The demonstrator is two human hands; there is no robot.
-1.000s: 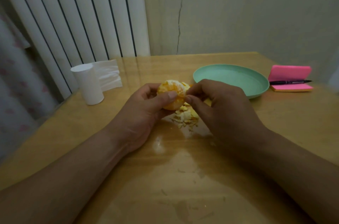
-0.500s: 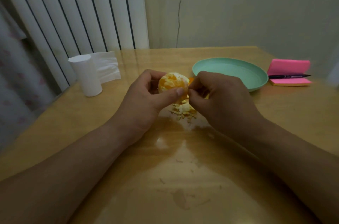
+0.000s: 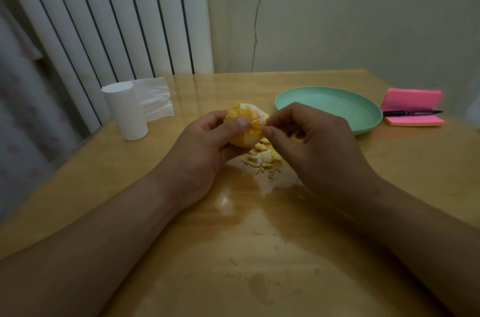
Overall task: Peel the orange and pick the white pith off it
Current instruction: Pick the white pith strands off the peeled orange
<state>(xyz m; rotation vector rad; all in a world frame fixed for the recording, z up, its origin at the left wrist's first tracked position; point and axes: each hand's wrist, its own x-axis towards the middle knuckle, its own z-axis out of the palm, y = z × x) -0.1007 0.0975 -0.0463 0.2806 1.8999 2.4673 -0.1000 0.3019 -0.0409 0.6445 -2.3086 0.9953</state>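
Little change since half a second ago: your left hand (image 3: 207, 146) still grips the peeled orange (image 3: 246, 112) above the peel scraps (image 3: 263, 158) on the table (image 3: 259, 218). Your right hand (image 3: 320, 146) pinches at the orange's right edge.

Orange (image 3: 246, 124): yellow-orange flesh, streaked off-white. Peel scraps (image 3: 263, 158): pale yellow. Plate (image 3: 332, 106): plain mint green. Notes (image 3: 411, 99): bright pink, orange-yellow lower edge. Pen (image 3: 410, 113): black. Tissue roll (image 3: 127, 114): white. Table (image 3: 259, 251): glossy tan wood grain. Radiator (image 3: 117, 18): white, dark vertical lines. Curtain (image 3: 20, 135): pale, pink blotches.
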